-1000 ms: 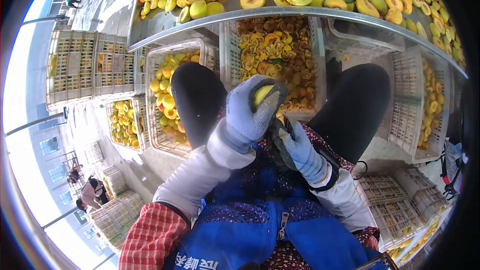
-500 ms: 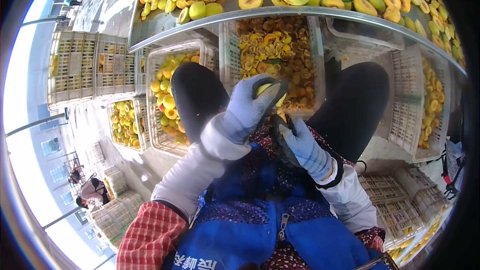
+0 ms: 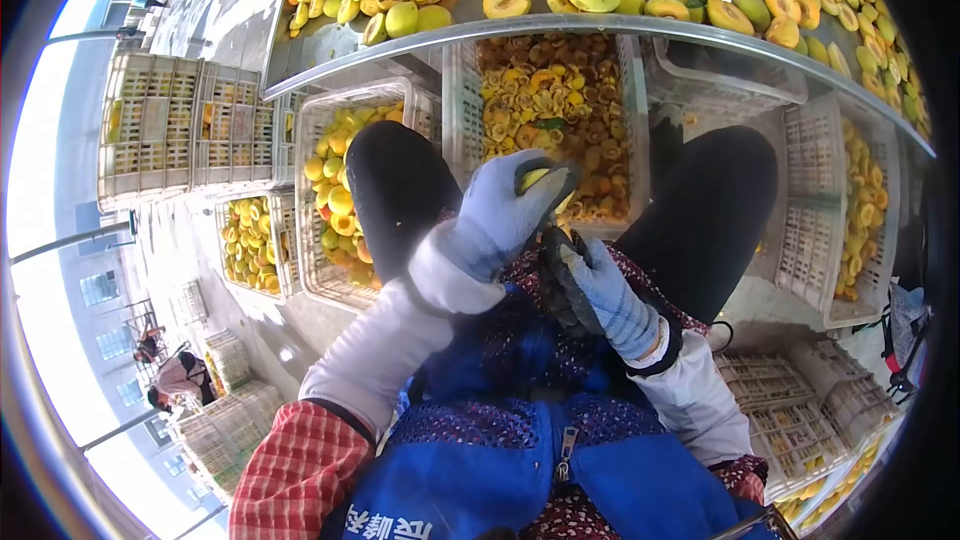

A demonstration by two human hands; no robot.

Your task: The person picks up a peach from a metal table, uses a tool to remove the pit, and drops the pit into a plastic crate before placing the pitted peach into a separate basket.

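Note:
My left hand (image 3: 508,202), in a light blue glove with dark fingers, is closed around a yellow-green peach (image 3: 534,180). Only part of the fruit shows between thumb and fingers. Just below and to the right, my right hand (image 3: 592,285), in the same kind of glove, has its fingers curled with the thumb pressed in. What it grips is hidden by the dark glove. Both hands are close together above my lap. Beyond them, between my knees, stands a crate (image 3: 462,110) of fruit scraps and cut pieces.
A metal table (image 3: 330,55) heaped with halved peaches (image 3: 506,0) spans the front. A crate of peach halves (image 3: 340,175) stands by my left knee and another crate (image 3: 805,220) by my right. Stacked crates (image 3: 150,130) stand farther left; a person (image 3: 185,380) bends at lower left.
My left hand has turned slightly around the peach. An orange-yellow bit that showed between the hands is no longer visible there. The person at the far left has bent lower.

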